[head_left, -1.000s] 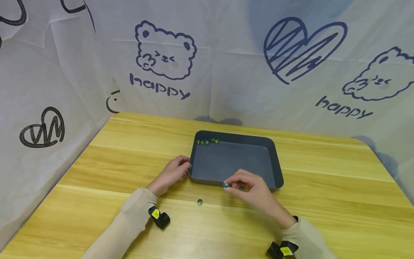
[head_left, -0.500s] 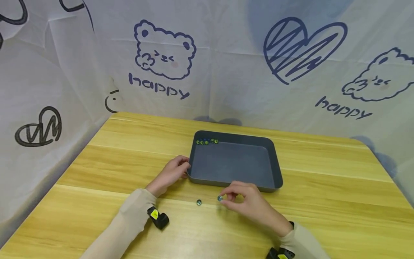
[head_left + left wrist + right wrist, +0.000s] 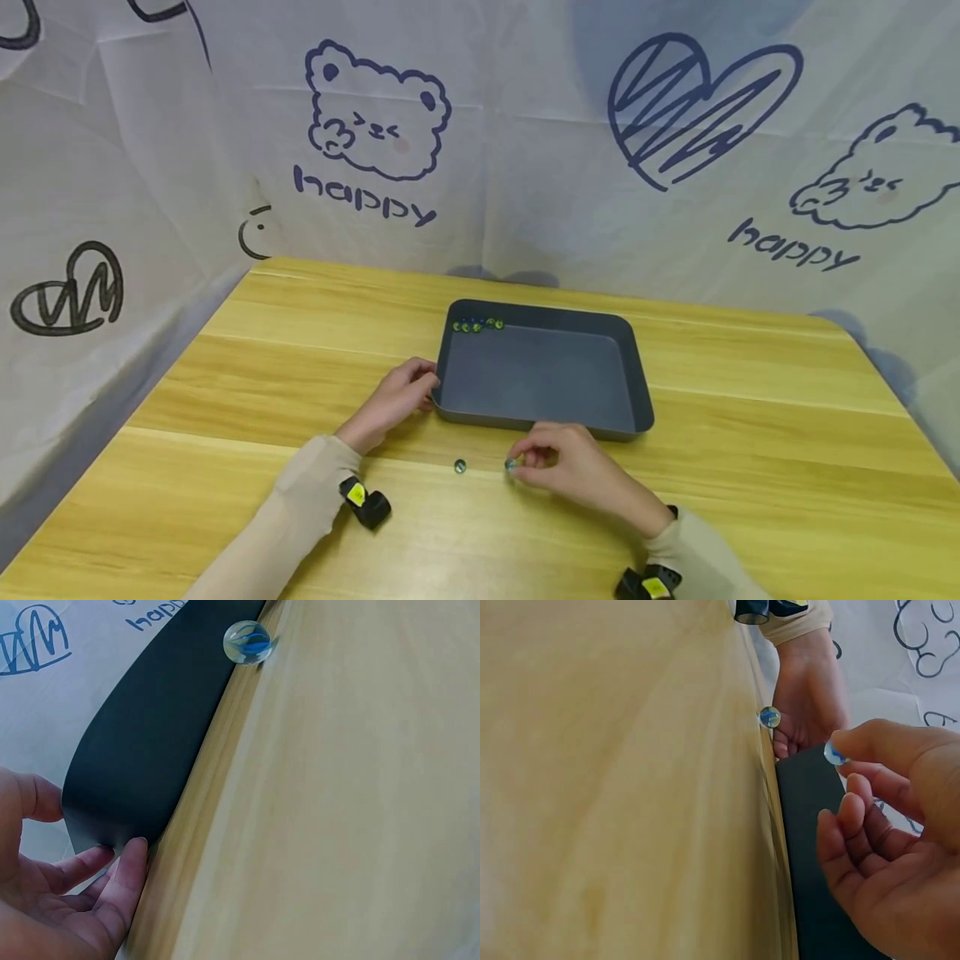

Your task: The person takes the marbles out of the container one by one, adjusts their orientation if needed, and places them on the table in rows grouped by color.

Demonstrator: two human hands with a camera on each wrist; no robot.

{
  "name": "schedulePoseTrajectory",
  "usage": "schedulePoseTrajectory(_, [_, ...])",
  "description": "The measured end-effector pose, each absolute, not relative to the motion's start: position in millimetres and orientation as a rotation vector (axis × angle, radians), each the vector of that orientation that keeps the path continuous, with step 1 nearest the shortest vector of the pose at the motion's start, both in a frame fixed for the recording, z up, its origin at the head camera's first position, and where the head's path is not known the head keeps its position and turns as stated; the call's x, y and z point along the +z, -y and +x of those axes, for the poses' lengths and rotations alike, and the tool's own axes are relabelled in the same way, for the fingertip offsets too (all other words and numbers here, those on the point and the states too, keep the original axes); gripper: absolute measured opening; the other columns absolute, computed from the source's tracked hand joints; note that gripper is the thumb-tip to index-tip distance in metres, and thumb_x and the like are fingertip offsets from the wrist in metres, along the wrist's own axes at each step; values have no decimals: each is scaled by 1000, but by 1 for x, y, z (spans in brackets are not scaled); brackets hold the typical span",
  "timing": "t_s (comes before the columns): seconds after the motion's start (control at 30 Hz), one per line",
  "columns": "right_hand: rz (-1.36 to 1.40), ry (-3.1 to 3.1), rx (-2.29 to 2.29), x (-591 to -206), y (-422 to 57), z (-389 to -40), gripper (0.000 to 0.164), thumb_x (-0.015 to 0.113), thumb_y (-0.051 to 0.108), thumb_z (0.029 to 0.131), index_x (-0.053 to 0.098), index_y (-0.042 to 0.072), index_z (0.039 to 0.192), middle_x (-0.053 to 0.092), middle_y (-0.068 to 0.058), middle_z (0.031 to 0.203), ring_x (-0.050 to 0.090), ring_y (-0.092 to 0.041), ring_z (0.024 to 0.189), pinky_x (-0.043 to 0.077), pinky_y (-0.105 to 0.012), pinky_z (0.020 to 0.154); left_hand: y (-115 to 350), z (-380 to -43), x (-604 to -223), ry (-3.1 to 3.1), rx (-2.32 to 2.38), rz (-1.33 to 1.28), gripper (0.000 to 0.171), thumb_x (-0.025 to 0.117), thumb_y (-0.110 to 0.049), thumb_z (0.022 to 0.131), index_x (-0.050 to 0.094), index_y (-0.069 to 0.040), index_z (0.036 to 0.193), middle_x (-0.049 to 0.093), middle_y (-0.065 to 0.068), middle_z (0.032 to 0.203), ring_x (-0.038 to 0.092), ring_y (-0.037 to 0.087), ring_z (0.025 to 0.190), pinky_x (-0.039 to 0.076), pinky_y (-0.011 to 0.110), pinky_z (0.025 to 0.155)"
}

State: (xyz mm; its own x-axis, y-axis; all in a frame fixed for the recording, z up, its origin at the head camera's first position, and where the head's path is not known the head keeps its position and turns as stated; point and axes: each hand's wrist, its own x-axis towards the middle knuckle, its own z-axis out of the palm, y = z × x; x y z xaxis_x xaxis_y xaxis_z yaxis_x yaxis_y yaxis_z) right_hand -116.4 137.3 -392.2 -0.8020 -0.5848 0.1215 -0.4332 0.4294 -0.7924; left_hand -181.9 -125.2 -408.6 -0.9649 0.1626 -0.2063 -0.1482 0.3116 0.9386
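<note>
Blue-swirl glass marble (image 3: pixel 835 754): pinched at right hand (image 3: pixel 568 468) fingertips, other fingers curled | second marble (image 3: pixel 460 467): on wood-grain table (image 3: pixel 765 467), between hands | left hand (image 3: pixel 392 403): loosely bent, touching grey rectangular pan (image 3: pixel 536 375) | pan: ahead of hands, green and blue marbles (image 3: pixel 477 326) inside, far left-hand corner

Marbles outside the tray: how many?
2: one marble on the table, in front of the tray; a second marble pinched in the right hand. Any hidden behind the hands wouldn't show.
</note>
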Motion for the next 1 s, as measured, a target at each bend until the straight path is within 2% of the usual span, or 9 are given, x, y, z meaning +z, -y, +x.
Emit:
schedulePoseTrajectory(0.6, [-791, -2383, -1204, -402, -138, -129, 9, 73, 15, 86, 73, 11, 94, 57, 8, 72, 49, -6, 64, 43, -21, 59, 125, -181, -407, -2317, 1701, 24, 41, 44, -14, 97, 48, 8, 131, 54, 22, 121, 59, 26, 93, 53, 36, 80])
schedulePoseTrajectory(1.0, [-869, -2387, -1180, -403, -140, -131, 6, 72, 10, 86, 73, 10, 92, 55, 11, 71, 46, -3, 63, 43, -20, 59, 123, -182, -405, -2323, 1690, 21, 41, 44, -15, 97, 49, 8, 131, 55, 22, 120, 59, 27, 95, 53, 35, 80])
